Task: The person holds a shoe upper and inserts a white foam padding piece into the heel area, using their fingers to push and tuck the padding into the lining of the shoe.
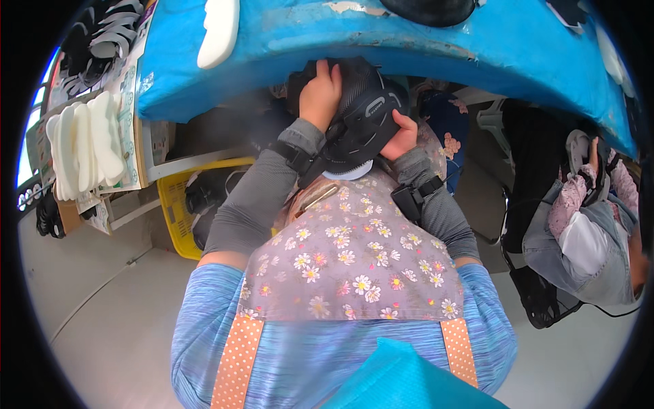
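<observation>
In front of my apron, just under the table edge, I hold a black shoe upper (360,129) with grey trim on its side. My left hand (321,97) is closed over its far left part, with the fingers pointing up. On the right side, my right hand (400,138) grips the edge with the thumb on top and the other fingers hidden beneath. A pale white curved edge (353,172) shows below the upper's near end; whether it belongs to the shoe I cannot tell.
A blue-covered table (306,34) spans the far side, bearing a white insole (219,31) and a black item (432,8). Several white insoles (85,140) lie on the left. A yellow basket (178,211) of dark shoes stands below. Another person (589,225) sits at right.
</observation>
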The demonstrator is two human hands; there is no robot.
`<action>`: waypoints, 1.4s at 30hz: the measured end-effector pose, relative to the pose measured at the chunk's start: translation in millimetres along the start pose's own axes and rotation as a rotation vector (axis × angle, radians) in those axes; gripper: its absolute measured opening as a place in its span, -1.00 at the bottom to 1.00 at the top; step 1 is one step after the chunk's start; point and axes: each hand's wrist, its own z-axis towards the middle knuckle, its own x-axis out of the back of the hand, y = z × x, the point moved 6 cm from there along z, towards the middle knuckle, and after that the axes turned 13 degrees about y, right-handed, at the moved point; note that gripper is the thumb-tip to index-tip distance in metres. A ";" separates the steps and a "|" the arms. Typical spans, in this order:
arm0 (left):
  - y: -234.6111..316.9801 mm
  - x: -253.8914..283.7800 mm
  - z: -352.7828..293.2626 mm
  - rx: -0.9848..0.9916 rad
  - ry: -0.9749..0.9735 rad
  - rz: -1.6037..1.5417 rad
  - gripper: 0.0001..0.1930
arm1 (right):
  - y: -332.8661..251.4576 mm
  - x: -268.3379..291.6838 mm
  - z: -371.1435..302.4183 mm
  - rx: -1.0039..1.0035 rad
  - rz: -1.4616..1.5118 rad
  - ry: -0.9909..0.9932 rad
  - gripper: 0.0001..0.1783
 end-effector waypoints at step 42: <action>216.7 186.0 70.0 -0.404 -0.476 -0.648 -0.61 | -101.1 -133.6 -232.8 0.746 -0.529 -0.369 -0.20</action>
